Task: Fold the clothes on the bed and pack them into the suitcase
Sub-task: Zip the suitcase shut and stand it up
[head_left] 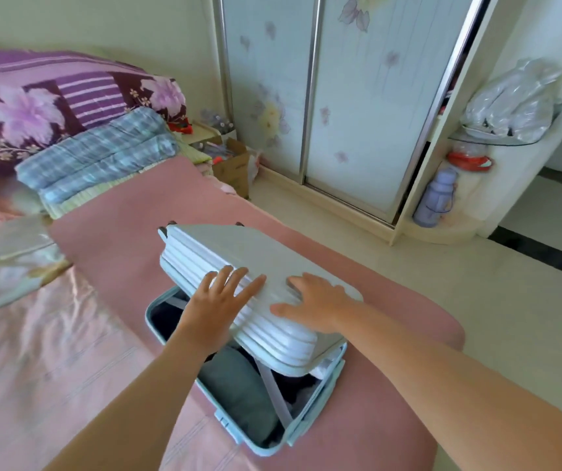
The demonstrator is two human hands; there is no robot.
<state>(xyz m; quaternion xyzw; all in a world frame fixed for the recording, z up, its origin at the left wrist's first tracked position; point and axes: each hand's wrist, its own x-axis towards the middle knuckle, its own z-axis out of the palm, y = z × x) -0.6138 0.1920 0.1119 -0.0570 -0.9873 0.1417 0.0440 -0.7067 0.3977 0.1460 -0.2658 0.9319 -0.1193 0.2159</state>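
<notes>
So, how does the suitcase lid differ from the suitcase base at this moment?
The lid is tilted, raised partway; the base lies flat on the bed. The lid shows its ribbed outer shell; the base shows its inside, with a grey folded garment and a strap. The left hand and right hand rest on the lid; neither is on the base. Both are pale blue.

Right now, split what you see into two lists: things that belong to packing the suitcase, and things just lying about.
Job in hand: suitcase lid, suitcase base, folded grey garment inside it, left hand and right hand flat on the lid.

Lying about: plaid quilt, floral pillow, cardboard box, lilac flask, clear plastic bag.
</notes>
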